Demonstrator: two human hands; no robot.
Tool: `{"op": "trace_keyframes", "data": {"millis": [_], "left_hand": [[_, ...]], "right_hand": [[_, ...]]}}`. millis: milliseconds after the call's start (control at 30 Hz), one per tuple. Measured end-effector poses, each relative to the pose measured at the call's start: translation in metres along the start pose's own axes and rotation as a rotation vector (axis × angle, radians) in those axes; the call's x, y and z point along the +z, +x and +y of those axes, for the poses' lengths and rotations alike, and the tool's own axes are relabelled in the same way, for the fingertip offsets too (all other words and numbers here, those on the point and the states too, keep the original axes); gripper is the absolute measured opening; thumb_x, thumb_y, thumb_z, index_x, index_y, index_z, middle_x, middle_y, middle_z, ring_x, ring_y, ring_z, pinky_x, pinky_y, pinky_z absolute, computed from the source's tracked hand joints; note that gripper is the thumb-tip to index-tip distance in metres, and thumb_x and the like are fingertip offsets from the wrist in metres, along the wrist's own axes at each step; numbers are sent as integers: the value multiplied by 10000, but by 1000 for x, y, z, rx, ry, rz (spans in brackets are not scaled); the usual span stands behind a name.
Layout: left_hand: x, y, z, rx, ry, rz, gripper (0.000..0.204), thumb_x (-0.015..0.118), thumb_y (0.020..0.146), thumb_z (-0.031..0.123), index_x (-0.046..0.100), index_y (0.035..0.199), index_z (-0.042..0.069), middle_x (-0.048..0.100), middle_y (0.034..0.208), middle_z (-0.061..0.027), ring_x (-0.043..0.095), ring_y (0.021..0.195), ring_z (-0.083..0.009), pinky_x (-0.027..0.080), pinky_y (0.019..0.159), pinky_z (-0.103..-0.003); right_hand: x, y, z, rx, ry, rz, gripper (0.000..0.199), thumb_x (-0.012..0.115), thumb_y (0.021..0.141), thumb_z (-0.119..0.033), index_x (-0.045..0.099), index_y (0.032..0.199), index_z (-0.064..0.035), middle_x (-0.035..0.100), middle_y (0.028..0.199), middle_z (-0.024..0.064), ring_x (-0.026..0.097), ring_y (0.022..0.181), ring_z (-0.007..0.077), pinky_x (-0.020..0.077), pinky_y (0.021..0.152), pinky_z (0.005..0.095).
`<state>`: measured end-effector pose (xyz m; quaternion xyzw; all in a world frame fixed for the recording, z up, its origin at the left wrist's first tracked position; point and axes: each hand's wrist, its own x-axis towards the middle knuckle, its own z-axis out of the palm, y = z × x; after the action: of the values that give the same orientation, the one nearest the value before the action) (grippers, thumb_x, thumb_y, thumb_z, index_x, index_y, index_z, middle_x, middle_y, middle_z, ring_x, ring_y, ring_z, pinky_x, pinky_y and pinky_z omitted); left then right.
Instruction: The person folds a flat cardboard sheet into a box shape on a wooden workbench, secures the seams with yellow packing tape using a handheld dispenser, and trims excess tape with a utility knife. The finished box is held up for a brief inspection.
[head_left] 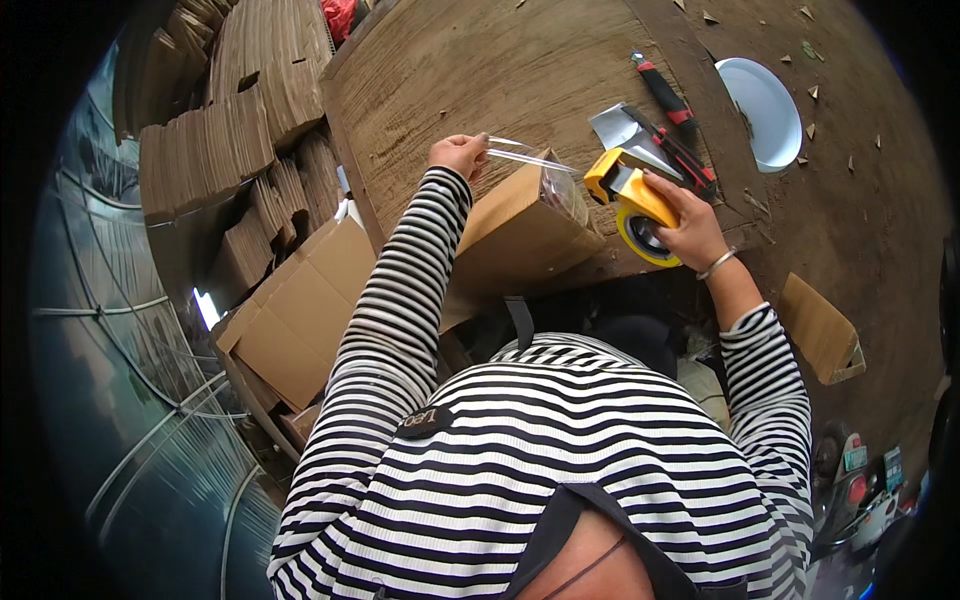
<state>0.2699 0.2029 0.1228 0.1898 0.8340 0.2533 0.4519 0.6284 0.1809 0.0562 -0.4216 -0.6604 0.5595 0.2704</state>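
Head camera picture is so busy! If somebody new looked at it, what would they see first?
Probably the bright yellow tape dispenser, right of the middle, held in the right grip. From it a shiny clear strip of tape runs to the left grip, near a cardboard box. The bold black-and-white striped top fills the lower middle, and a round white dish-like thing shows at upper right.

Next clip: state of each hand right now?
Left hand: closed, pinching a strip of clear tape.
Right hand: closed, gripping the yellow tape dispenser.
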Motion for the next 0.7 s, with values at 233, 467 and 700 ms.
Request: {"op": "trace_keyframes", "data": {"millis": [233,467,700], "left_hand": [[-5,37,-8,-88,200,192,227,744,815,199,621,728,28,613,638,-50,474,474,-116,401,430,-290],[-6,50,-87,-193,492,109,266,778,780,237,622,683,45,623,635,-68,486,501,-150,433,509,-311],[-5,24,-86,-98,895,200,743,735,736,466,498,1316,66,537,1303,-192,521,1202,-302,412,1013,-352]], "right_hand": [[20,49,16,155,117,-175,647,681,707,-52,508,1326,-113,582,1268,123,581,1127,207,422,979,283],[27,53,40,251,220,-286,645,667,713,-60,502,1333,-115,571,1287,115,566,1142,203,406,988,275],[40,49,53,251,219,-272,651,678,702,-71,512,1327,-144,591,1259,113,588,1114,218,430,964,282]]}}
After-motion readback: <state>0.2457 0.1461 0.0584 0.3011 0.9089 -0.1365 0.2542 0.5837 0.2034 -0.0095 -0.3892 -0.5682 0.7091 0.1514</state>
